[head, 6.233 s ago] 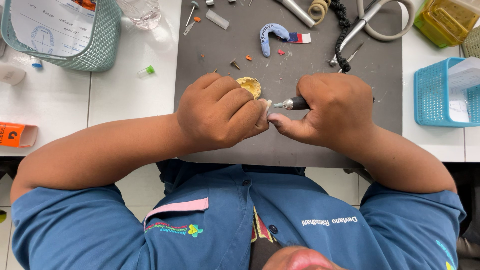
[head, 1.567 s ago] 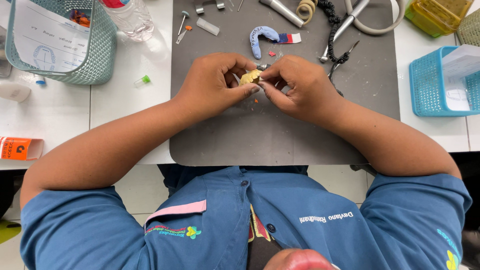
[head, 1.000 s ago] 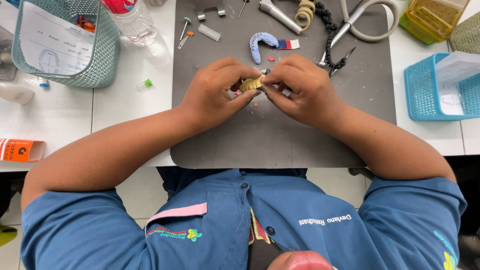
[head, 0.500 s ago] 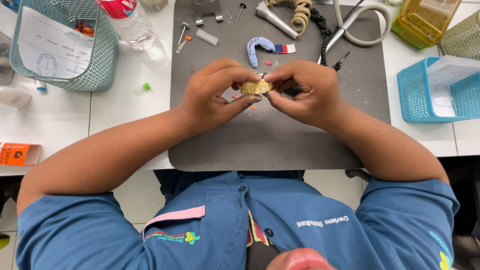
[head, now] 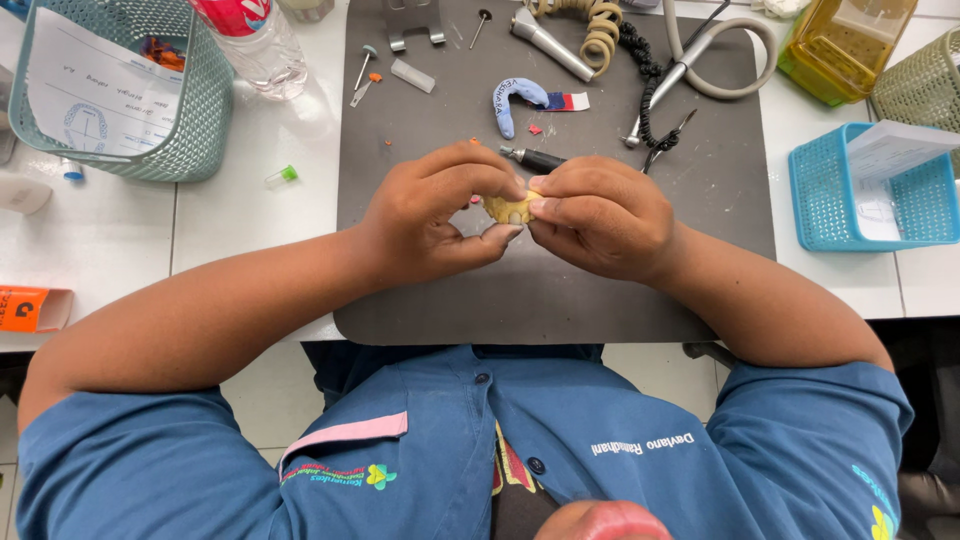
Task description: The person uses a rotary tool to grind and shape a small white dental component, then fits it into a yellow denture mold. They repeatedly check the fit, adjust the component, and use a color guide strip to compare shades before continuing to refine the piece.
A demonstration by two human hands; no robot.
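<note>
Blue work-shirt cloth fills the bottom of the frame, both forearms reaching up to mid-frame. Left hand (head: 440, 215) and right hand (head: 600, 215) press together there, fingertips pinching a small yellowish dental cast (head: 511, 208) between them, held just above the dark grey mat (head: 540, 290). A dark handpiece tip (head: 535, 158) pokes out above the right hand's knuckles; whether that hand grips it cannot be told. Beyond, at upper centre, lie a blue arch-shaped tray (head: 512, 98), loose burs (head: 365, 70) and a coiled hose (head: 715, 60). Baskets sit at upper left (head: 190, 130) and at right (head: 830, 200). Judging by the untidy bench, shaping seems mid-way, finishing remaining.
</note>
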